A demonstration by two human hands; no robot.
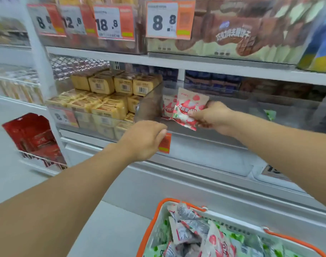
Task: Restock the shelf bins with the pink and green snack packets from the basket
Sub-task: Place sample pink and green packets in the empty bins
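Head view: a person stood before the shelf, both arms reached forward.
Right fingers: the right hand (212, 117) had its fingers (193, 114) curled onto a pink packet (188, 110), thumb behind and fingertips on the printed face, pinching its right edge.
Packet axis: its long side ran from upper right to lower left, tilted, the lower corner hanging just above the front lip of the clear bin (232, 138).
Direction from fingers: the open space of the bin lay behind and to the left of the grip; a second pink packet (166, 108) already stood there, just beside the held one, against the bin's left wall.
Left fingers: the left hand (145, 140) held nothing visible, fingers hooked over the bin's front lip by an orange price tag (165, 142); it looked to be steadying the bin.
Nearer hand: the right, already at the bin.
Green packet: one (269, 115) lay far right in the bin.
Basket (153, 225): below, well apart, holding many pink and green packets.
Judgement: the coming move likely called for pushing the packet back and left.
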